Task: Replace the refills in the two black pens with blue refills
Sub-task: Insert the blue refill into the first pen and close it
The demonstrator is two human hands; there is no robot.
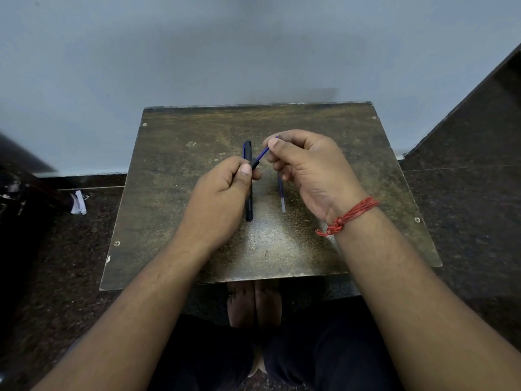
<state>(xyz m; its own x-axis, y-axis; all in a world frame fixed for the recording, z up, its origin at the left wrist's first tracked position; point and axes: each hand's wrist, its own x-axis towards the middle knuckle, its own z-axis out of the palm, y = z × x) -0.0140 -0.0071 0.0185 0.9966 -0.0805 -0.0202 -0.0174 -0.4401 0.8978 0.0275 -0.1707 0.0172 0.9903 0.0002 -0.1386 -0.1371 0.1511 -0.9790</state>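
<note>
My left hand (222, 196) grips a black pen barrel (256, 163), of which only the open end shows past my thumb. My right hand (307, 167) pinches a blue refill (263, 152) between thumb and forefinger; the refill's lower end sits in the barrel's mouth. A second black pen (248, 201) lies lengthwise on the small brown table (180, 210), partly hidden under my left hand. Another thin refill (282, 197) lies on the table just right of it, below my right fingers.
The table stands against a pale wall. Dark speckled floor surrounds it. A crumpled white scrap (79, 203) lies on the floor at the left. My bare feet (253, 303) show below the table's front edge. A red thread band (349, 215) circles my right wrist.
</note>
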